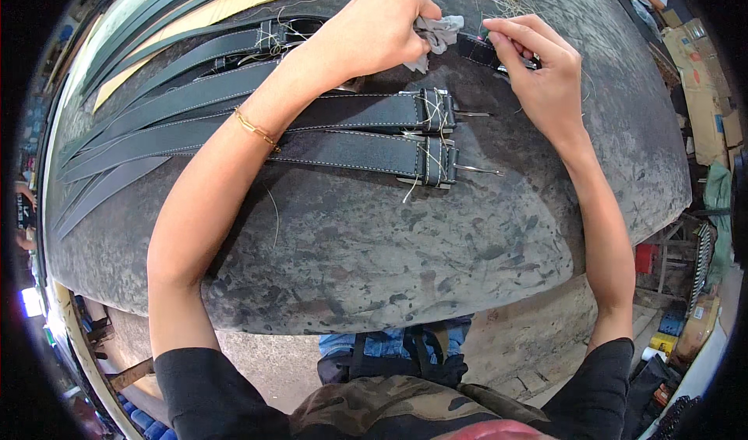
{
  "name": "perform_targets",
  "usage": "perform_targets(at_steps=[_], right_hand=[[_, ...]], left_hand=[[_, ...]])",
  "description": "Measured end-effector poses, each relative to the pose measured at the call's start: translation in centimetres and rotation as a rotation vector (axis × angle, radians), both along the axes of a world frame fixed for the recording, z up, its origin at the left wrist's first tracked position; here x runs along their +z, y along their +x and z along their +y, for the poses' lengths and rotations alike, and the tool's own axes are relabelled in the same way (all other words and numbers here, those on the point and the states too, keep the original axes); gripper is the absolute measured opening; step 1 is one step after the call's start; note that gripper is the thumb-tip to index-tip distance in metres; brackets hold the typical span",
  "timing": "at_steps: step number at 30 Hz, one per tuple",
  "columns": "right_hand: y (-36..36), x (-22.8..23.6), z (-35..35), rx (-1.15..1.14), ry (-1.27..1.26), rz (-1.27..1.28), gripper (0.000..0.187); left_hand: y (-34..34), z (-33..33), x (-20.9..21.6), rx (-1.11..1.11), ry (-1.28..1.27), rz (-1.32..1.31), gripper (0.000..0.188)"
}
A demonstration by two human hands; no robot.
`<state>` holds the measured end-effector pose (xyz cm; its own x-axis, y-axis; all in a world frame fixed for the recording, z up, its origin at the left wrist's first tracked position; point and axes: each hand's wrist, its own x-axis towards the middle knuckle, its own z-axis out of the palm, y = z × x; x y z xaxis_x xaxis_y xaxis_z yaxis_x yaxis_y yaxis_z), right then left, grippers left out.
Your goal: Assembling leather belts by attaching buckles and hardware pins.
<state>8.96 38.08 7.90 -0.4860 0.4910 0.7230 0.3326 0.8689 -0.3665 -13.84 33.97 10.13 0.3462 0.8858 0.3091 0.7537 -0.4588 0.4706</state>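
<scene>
At the far side of the table, my left hand (388, 25) is closed on a crumpled grey cloth (441, 33). To its right, my right hand (541, 62) has its thumb and forefinger pinched together, and a small green bit shows by the fingertips. What the pinch holds is too small to make out. Below those fingers lies a short dark strip (477, 51) with pale stitching. Nearer to me, two black belts with white stitching, an upper belt (358, 112) and a lower belt (343, 148), have metal buckles tied round with pale thread.
More black belts (234, 44) lie at the left, partly under my left forearm. Long dark straps (156, 15) rest on cardboard (226, 5) at the far left. Loose pale thread (510, 6) is heaped behind my right hand. Cardboard boxes (701, 85) stand beyond the table's right edge.
</scene>
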Motion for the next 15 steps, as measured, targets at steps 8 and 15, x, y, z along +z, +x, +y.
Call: perform_targets(at_steps=[8, 15], right_hand=[[-0.12, 0.11, -0.09, -0.003, 0.042, -0.027, 0.013], [-0.16, 0.05, -0.01, -0.014, 0.052, -0.033, 0.013]], left_hand=[[0.27, -0.52, 0.81, -0.024, 0.047, -0.051, 0.018], [0.14, -0.2, 0.18, -0.018, 0.093, -0.051, 0.015]])
